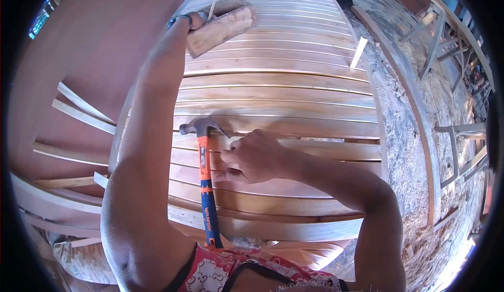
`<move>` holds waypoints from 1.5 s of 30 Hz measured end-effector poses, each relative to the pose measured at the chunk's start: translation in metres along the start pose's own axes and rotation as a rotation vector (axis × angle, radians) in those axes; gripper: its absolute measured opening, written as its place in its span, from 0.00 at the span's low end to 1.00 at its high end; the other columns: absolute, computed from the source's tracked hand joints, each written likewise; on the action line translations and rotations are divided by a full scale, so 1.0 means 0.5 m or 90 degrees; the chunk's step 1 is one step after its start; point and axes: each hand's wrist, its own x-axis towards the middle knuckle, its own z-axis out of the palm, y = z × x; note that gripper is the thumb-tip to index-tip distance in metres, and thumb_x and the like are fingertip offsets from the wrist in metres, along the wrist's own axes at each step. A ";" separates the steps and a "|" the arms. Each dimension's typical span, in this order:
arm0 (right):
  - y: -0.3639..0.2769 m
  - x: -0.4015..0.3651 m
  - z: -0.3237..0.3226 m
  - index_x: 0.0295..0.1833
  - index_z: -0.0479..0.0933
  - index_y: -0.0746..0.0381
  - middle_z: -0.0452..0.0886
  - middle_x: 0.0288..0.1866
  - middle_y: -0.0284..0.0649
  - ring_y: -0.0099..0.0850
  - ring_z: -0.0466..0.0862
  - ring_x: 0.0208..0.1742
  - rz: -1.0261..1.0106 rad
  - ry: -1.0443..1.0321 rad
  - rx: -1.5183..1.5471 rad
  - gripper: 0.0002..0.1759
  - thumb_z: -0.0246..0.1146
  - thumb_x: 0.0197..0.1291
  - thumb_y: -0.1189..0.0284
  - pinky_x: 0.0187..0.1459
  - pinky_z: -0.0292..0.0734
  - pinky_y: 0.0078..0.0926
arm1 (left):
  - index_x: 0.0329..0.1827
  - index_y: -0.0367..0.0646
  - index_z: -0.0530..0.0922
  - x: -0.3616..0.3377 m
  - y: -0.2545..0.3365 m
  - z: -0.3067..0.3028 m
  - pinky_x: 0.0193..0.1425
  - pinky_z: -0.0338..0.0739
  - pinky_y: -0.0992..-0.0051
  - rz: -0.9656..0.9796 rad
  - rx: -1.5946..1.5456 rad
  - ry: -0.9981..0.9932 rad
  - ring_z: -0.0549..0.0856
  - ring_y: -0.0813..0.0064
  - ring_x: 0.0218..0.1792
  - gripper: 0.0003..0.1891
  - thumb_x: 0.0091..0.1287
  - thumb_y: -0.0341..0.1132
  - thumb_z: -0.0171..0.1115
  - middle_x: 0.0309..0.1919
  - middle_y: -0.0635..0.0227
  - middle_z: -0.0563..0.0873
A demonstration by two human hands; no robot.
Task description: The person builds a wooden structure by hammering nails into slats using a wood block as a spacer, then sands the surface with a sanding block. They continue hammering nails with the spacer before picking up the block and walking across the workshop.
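Note:
My left hand (196, 21) is stretched far forward, at the left end of a small open wooden box (220, 31). Its fingers are mostly hidden at or inside the box, so what they hold cannot be made out. A thin stick (211, 9) stands up from the box. My right hand (254, 156) hovers over or rests on the wooden slats (278, 95), its fingers curled in; anything in them is too small to name. Just left of it lies a claw hammer (205, 160) with an orange and dark blue handle, its head pointing away from me.
A loose pale wood piece (359, 52) sticks up at the right edge of the slats. Several thin strips (81, 114) lie at the left. A long board (420, 118) runs along the sawdust-covered ground (446, 197) on the right, with wooden frames (457, 147) beyond.

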 end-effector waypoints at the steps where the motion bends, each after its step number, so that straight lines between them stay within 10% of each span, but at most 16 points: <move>1: -0.008 -0.003 0.000 0.46 0.76 0.54 0.80 0.23 0.39 0.39 0.85 0.22 -0.025 0.084 0.023 0.30 0.55 0.66 0.36 0.25 0.77 0.43 | 0.57 0.40 0.85 -0.013 0.007 -0.013 0.63 0.77 0.63 -0.002 -0.048 -0.010 0.83 0.59 0.63 0.24 0.65 0.47 0.57 0.63 0.52 0.83; 8: -0.019 0.004 0.022 0.62 0.75 0.52 0.81 0.21 0.41 0.42 0.84 0.21 -0.118 0.002 0.063 0.33 0.53 0.69 0.38 0.26 0.81 0.45 | 0.55 0.43 0.86 -0.021 0.017 0.001 0.63 0.77 0.62 0.001 -0.010 0.083 0.83 0.60 0.63 0.24 0.69 0.51 0.54 0.59 0.53 0.85; 12: -0.036 -0.011 0.051 0.52 0.78 0.54 0.78 0.17 0.42 0.45 0.81 0.18 -0.120 0.229 0.173 0.28 0.55 0.69 0.40 0.23 0.78 0.45 | 0.54 0.44 0.87 0.018 -0.010 0.022 0.62 0.78 0.61 0.040 0.071 0.026 0.83 0.59 0.62 0.23 0.69 0.50 0.54 0.58 0.53 0.85; 16: -0.045 -0.006 0.081 0.49 0.77 0.60 0.77 0.16 0.42 0.45 0.84 0.23 -0.297 0.184 0.020 0.27 0.59 0.68 0.45 0.25 0.78 0.42 | 0.53 0.44 0.87 0.038 -0.032 0.027 0.61 0.78 0.61 0.053 0.132 -0.020 0.84 0.59 0.61 0.22 0.69 0.50 0.54 0.57 0.53 0.86; 17: -0.061 -0.011 0.034 0.46 0.79 0.62 0.78 0.18 0.42 0.44 0.85 0.24 -0.173 0.031 0.123 0.28 0.60 0.67 0.45 0.27 0.79 0.40 | 0.53 0.44 0.87 0.038 -0.029 0.028 0.61 0.78 0.61 0.055 0.145 -0.030 0.84 0.59 0.60 0.22 0.69 0.50 0.54 0.57 0.53 0.86; 24: -0.084 -0.027 0.032 0.45 0.81 0.63 0.86 0.31 0.45 0.44 0.88 0.34 -0.026 0.055 0.023 0.30 0.59 0.66 0.44 0.39 0.83 0.43 | 0.51 0.45 0.87 0.048 -0.042 0.011 0.60 0.79 0.61 0.064 0.202 -0.064 0.85 0.58 0.58 0.21 0.68 0.49 0.55 0.55 0.53 0.87; 28: -0.086 -0.029 0.043 0.42 0.79 0.65 0.86 0.32 0.47 0.42 0.88 0.34 0.028 0.041 0.051 0.15 0.60 0.60 0.63 0.35 0.83 0.41 | 0.50 0.45 0.88 0.054 -0.049 0.010 0.59 0.79 0.61 0.069 0.227 -0.075 0.85 0.57 0.57 0.20 0.68 0.48 0.55 0.54 0.53 0.87; 45: -0.086 -0.030 0.032 0.40 0.75 0.67 0.83 0.23 0.49 0.44 0.87 0.23 0.031 0.093 0.068 0.12 0.62 0.53 0.69 0.26 0.82 0.42 | 0.41 0.47 0.90 0.105 -0.180 0.028 0.49 0.84 0.58 0.301 0.473 0.038 0.89 0.55 0.47 0.11 0.62 0.38 0.63 0.46 0.57 0.90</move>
